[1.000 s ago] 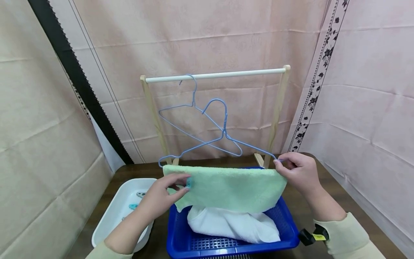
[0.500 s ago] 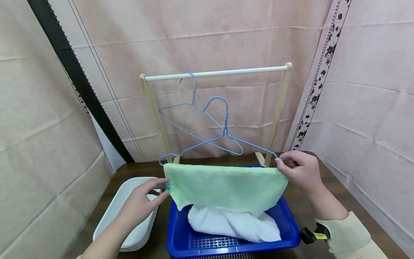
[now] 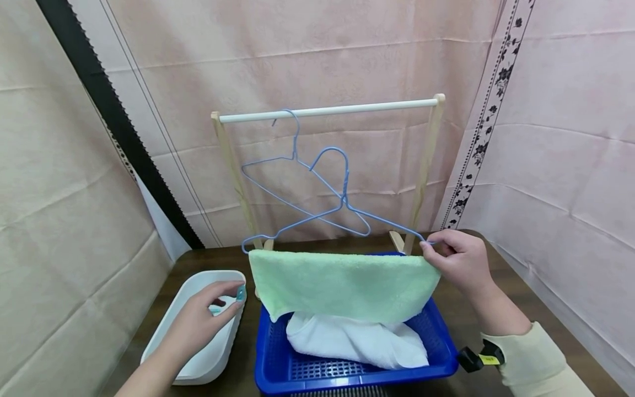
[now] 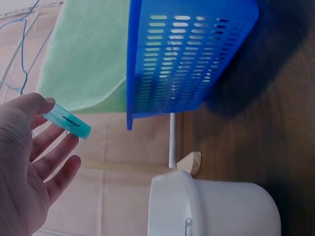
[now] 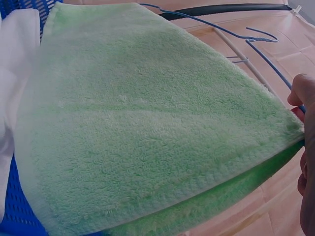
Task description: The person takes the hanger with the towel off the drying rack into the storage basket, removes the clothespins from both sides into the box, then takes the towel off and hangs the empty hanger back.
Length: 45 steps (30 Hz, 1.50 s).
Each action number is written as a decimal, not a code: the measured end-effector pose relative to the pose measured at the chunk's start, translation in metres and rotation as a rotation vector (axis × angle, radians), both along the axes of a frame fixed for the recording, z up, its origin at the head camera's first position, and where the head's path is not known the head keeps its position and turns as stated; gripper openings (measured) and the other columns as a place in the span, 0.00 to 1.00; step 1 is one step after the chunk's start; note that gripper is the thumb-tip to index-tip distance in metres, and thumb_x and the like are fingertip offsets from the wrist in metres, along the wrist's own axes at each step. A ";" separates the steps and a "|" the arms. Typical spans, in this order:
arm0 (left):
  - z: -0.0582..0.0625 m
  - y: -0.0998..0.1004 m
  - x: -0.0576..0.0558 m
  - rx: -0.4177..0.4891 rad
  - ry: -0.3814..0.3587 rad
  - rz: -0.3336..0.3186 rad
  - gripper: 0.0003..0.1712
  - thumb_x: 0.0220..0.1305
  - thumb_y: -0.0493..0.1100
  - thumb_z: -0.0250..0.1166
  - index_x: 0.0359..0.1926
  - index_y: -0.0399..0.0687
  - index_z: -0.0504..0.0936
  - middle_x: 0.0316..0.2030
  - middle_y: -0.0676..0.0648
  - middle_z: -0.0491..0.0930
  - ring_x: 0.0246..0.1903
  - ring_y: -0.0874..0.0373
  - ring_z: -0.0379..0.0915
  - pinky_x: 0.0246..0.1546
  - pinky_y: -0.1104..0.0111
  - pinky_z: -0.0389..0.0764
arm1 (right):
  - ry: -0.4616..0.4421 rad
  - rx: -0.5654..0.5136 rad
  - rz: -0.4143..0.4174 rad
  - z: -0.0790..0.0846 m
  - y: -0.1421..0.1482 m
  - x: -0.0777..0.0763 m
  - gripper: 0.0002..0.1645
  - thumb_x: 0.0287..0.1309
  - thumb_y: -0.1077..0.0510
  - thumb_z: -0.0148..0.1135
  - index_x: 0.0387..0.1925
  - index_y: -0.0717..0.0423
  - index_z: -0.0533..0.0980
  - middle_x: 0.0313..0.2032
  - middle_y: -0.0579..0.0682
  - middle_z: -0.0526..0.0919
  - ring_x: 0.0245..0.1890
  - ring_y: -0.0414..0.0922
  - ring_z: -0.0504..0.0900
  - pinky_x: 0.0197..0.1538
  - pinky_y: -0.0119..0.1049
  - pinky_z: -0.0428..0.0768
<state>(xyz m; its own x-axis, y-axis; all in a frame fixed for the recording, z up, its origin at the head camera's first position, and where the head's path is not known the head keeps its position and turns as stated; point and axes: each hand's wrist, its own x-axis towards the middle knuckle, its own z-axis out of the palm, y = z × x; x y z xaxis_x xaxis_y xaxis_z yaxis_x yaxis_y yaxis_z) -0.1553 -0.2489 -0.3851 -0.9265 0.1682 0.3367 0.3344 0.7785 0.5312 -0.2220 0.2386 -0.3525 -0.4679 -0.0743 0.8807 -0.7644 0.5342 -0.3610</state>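
A green towel (image 3: 342, 284) hangs folded over the lower bar of a blue wire hanger (image 3: 307, 221), above the blue basket (image 3: 347, 380). My right hand (image 3: 458, 259) pinches the hanger's right corner at the towel's edge. In the right wrist view the towel (image 5: 147, 118) fills most of the frame, with the thumb at its corner. My left hand (image 3: 200, 317) pinches a teal clothespin (image 4: 69, 120) between thumb and fingers, over the white tray (image 3: 173, 380) and apart from the towel. A folded white cloth (image 3: 357, 339) lies in the basket.
Behind the towel stands a small rack with a white rod (image 3: 347, 110) and wooden posts. A second blue hanger (image 3: 270, 160) hangs from the rod. Another teal clothespin (image 3: 215, 310) lies in the tray, partly behind the left hand. Cloth curtains enclose the brown table (image 3: 248, 342).
My left hand has moved left, from the towel's left part to over the white tray, still pinching the clothespin. My right hand, the hanger and the towel stay nearly in place.
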 end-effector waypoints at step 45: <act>-0.050 -0.087 0.009 -0.596 -0.221 0.076 0.16 0.49 0.44 0.78 0.41 0.53 0.87 0.37 0.54 0.82 0.31 0.60 0.78 0.35 0.57 0.81 | 0.050 0.009 0.032 0.004 -0.002 0.001 0.09 0.37 0.72 0.70 0.21 0.56 0.82 0.13 0.38 0.63 0.16 0.30 0.59 0.19 0.26 0.59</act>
